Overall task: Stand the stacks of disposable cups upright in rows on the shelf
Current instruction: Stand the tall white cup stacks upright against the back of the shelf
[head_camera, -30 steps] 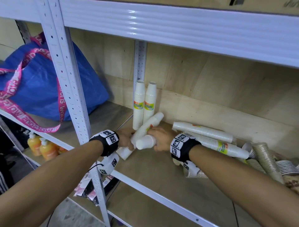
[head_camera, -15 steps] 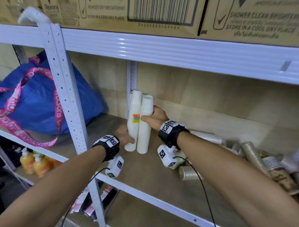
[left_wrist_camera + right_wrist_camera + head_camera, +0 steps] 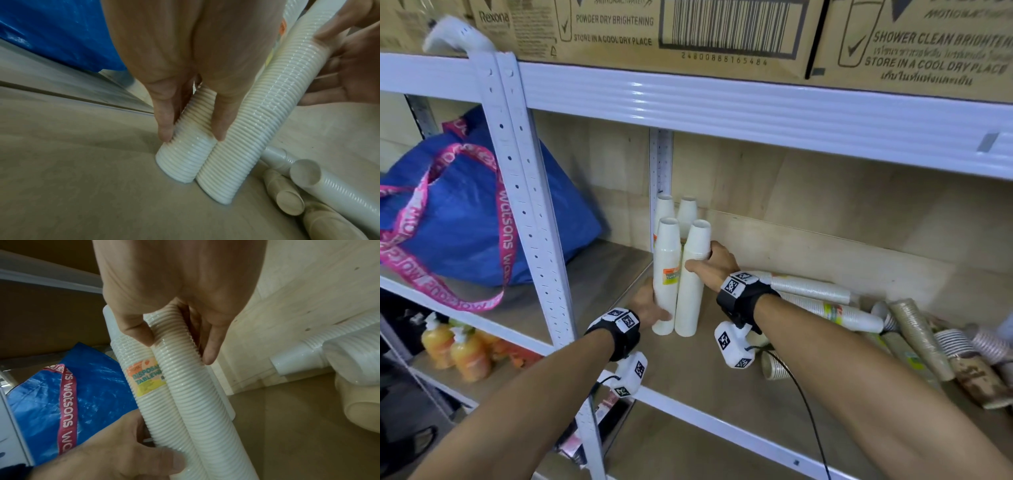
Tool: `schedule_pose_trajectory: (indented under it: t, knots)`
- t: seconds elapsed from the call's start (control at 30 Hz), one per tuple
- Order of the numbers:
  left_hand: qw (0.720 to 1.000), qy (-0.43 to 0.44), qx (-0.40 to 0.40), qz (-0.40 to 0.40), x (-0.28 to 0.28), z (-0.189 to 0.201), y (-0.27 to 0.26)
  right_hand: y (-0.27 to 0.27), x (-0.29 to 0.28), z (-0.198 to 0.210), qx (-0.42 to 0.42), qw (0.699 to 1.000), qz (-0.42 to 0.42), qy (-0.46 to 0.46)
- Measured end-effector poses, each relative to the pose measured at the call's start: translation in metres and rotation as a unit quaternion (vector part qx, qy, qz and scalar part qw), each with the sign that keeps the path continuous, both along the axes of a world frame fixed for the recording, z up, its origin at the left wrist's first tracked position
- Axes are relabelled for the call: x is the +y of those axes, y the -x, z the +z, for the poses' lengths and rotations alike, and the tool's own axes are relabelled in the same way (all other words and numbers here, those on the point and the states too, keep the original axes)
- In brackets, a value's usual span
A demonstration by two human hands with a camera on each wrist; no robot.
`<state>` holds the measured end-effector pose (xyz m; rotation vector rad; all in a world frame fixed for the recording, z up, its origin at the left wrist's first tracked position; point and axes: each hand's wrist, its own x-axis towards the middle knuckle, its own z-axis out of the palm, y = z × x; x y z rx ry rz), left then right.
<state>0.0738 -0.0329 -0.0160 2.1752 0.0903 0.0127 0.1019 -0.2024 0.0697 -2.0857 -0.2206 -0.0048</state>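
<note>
Two white cup stacks stand upright side by side on the wooden shelf. My left hand grips the labelled left stack low down, thumb and fingers around its ribbed base. My right hand grips the plain right stack near its top; in the right wrist view its fingers curl round that stack. Two more white stacks stand upright behind them at the back corner. Several white stacks and brown stacks lie flat to the right.
A white perforated upright stands left of my arms. A blue bag with pink straps fills the neighbouring shelf. Cardboard boxes sit on the shelf above. Orange bottles stand on a lower shelf.
A second ago both hands held a tilted stack low at the shelf front. The two stacks now stand upright before the back pair. My view has tilted upward.
</note>
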Motion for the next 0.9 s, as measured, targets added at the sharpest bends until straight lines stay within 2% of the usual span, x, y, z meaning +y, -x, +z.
schedule_pose_trajectory:
  t: [0.13,0.27,0.37,0.5,0.67,0.9]
  knots:
    - [0.999,0.015,-0.002,-0.029,0.003,0.019,0.0,-0.004,-0.002,0.009,-0.003,1.0,0.016,0.018]
    - [0.998,0.048,-0.011,-0.034,0.015,0.055,-0.005,-0.009,-0.005,0.03,-0.037,0.999,0.017,0.006]
    - [0.999,0.015,-0.023,-0.041,0.025,0.09,-0.008,-0.014,-0.005,0.046,-0.058,0.998,0.023,-0.019]
    - [0.997,0.001,-0.072,-0.018,0.031,0.121,-0.014,-0.018,-0.002,0.058,-0.062,0.996,0.058,0.023]
    - [0.994,0.035,-0.106,-0.017,0.023,0.128,-0.015,-0.017,0.003,0.055,-0.092,0.991,0.072,0.059]
    - [0.993,0.049,-0.096,-0.051,0.013,0.134,-0.014,-0.022,-0.004,0.052,-0.114,0.991,0.011,0.073]
